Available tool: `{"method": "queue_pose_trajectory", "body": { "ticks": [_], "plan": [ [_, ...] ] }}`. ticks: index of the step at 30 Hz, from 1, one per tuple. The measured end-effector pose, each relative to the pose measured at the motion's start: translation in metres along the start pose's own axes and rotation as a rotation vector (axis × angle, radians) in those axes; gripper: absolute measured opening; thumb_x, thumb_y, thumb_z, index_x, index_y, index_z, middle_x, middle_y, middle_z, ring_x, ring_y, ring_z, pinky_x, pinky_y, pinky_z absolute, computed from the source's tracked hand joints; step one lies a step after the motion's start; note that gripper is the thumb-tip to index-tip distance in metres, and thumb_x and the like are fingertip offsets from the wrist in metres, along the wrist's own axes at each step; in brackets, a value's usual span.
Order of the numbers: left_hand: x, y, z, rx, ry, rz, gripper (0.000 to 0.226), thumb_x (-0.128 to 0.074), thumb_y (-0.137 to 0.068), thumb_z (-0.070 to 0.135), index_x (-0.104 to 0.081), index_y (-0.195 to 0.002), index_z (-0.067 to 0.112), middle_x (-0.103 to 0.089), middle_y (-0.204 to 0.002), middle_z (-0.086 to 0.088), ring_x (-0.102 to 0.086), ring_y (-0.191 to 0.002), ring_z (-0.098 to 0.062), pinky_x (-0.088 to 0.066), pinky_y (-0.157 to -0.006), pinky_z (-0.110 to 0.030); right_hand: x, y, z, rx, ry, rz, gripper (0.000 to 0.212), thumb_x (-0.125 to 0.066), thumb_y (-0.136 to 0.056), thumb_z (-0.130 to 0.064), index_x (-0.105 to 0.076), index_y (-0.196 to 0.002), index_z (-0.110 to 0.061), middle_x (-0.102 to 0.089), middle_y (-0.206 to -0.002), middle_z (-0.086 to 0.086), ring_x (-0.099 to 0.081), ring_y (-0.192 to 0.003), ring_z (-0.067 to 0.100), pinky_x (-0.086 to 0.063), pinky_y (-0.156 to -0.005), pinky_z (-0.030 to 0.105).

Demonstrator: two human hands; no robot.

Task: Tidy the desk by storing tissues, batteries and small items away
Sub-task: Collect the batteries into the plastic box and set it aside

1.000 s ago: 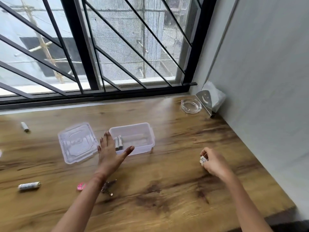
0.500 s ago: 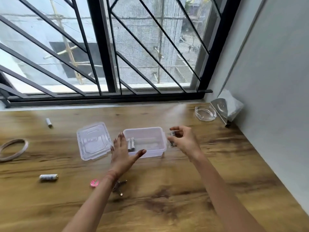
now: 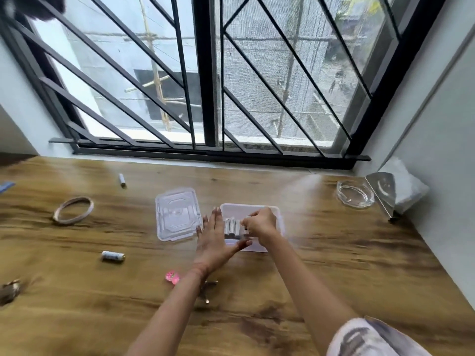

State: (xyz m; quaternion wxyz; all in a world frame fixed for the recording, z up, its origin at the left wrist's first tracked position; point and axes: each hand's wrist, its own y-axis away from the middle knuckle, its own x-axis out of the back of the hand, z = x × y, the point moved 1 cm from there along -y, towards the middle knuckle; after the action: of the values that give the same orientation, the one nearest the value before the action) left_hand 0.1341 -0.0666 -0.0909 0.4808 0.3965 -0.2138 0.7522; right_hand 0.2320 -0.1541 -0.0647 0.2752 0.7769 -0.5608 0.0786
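A clear plastic box (image 3: 275,210) stands mid-desk with several batteries (image 3: 230,225) lying in it. My left hand (image 3: 215,240) rests flat and spread against the box's left front corner. My right hand (image 3: 260,224) is inside the box with fingers closed on a small battery beside the others. The box's clear lid (image 3: 177,213) lies just to the left. Loose batteries lie at the back left (image 3: 122,180) and front left (image 3: 112,256). A tissue pack (image 3: 408,187) sits behind a metal holder (image 3: 382,193) in the far right corner.
A glass ashtray (image 3: 355,194) is next to the metal holder. A tape ring (image 3: 73,210) lies at left, a pink trinket (image 3: 172,276) and a metal clip (image 3: 208,289) under my left forearm, a dark object (image 3: 9,291) at the left edge. Barred window behind, wall at right.
My right hand carried a small battery from the desk's right side leftward and down into the box. My left hand stayed against the box. The camera view shifted left.
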Motion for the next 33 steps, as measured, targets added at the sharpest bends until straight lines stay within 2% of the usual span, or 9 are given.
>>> {"method": "queue_pose_trajectory", "body": {
  "ticks": [6,9,12,19,23,26,28,30,33],
  "plan": [
    [0.001,0.001,0.002,0.007,-0.011,0.007,0.115,-0.051,-0.069,0.071,0.012,-0.147,0.015,0.013,-0.157,0.001,0.014,-0.144,-0.019,0.012,-0.113,-0.037,-0.001,-0.003,0.002,0.037,-0.006,-0.004,0.023,-0.052,-0.072,0.005,-0.053,-0.052,-0.006,-0.060,-0.068,0.021,-0.064,-0.071,0.032,-0.053,-0.068,0.052],
    [0.002,0.002,0.002,0.008,-0.008,-0.003,0.115,-0.051,-0.068,0.071,0.012,-0.147,0.015,0.013,-0.157,0.000,0.015,-0.144,-0.019,0.013,-0.113,-0.037,0.004,0.003,-0.001,0.087,0.047,0.034,0.019,-0.047,-0.077,0.009,-0.062,-0.086,0.017,-0.064,-0.098,0.033,-0.062,-0.094,0.041,-0.050,-0.078,0.050],
    [0.005,0.004,0.005,0.012,-0.004,-0.013,0.115,-0.051,-0.068,0.071,0.012,-0.146,0.015,0.013,-0.157,0.001,0.015,-0.143,-0.019,0.013,-0.113,-0.037,0.008,0.004,-0.001,0.125,0.095,0.026,0.028,-0.047,-0.079,0.007,-0.060,-0.102,0.015,-0.061,-0.111,0.030,-0.057,-0.107,0.039,-0.050,-0.086,0.044],
    [0.012,0.015,0.006,-0.012,-0.049,0.040,0.107,-0.046,-0.079,0.063,0.024,-0.140,0.011,0.030,-0.147,0.003,0.021,-0.141,-0.019,0.015,-0.112,-0.035,0.006,0.013,-0.016,0.350,0.134,0.079,0.023,-0.050,-0.086,-0.006,-0.065,-0.104,-0.004,-0.069,-0.103,0.013,-0.062,-0.098,0.025,-0.048,-0.086,0.031],
    [0.021,0.030,-0.017,0.022,-0.043,0.180,0.117,-0.006,-0.055,0.092,0.026,-0.135,0.012,0.029,-0.143,0.003,0.021,-0.137,-0.011,0.012,-0.111,-0.029,-0.017,0.039,-0.036,0.583,0.101,0.035,0.019,-0.053,-0.089,-0.007,-0.066,-0.103,-0.004,-0.070,-0.095,0.009,-0.064,-0.088,0.020,-0.052,-0.080,0.029],
    [0.041,0.037,-0.047,0.054,-0.057,0.253,0.123,0.009,-0.048,0.093,0.018,-0.138,0.010,0.017,-0.146,0.003,0.015,-0.136,-0.010,0.008,-0.112,-0.027,-0.049,0.052,-0.048,0.729,0.111,-0.021,0.014,-0.056,-0.087,-0.007,-0.067,-0.096,-0.006,-0.071,-0.089,0.009,-0.064,-0.081,0.019,-0.053,-0.076,0.033],
    [0.065,0.041,-0.070,0.072,-0.064,0.292,0.116,-0.005,-0.063,0.086,0.003,-0.144,0.004,0.003,-0.154,-0.006,0.004,-0.143,-0.019,0.004,-0.113,-0.028,-0.074,0.059,-0.055,0.795,0.132,-0.067,0.013,-0.057,-0.086,-0.005,-0.066,-0.094,-0.006,-0.070,-0.087,0.010,-0.064,-0.079,0.020,-0.052,-0.075,0.034],
    [0.089,0.045,-0.092,0.092,-0.077,0.345,0.089,-0.032,-0.085,0.063,-0.005,-0.145,0.003,-0.009,-0.156,-0.013,-0.003,-0.145,-0.025,0.000,-0.114,-0.028,-0.100,0.065,-0.059,0.836,0.150,-0.111,0.011,-0.057,-0.085,-0.003,-0.065,-0.091,-0.004,-0.069,-0.085,0.011,-0.063,-0.077,0.022,-0.052,-0.073,0.038],
    [0.122,0.061,-0.132,0.147,-0.064,0.413,0.071,-0.051,-0.091,0.028,-0.011,-0.146,0.006,-0.015,-0.155,-0.011,-0.007,-0.144,-0.025,-0.008,-0.116,-0.031,-0.144,0.079,-0.064,0.864,0.196,-0.214,0.010,-0.057,-0.084,-0.004,-0.065,-0.091,-0.003,-0.068,-0.085,0.012,-0.062,-0.078,0.024,-0.051,-0.073,0.040]
  ]
}}
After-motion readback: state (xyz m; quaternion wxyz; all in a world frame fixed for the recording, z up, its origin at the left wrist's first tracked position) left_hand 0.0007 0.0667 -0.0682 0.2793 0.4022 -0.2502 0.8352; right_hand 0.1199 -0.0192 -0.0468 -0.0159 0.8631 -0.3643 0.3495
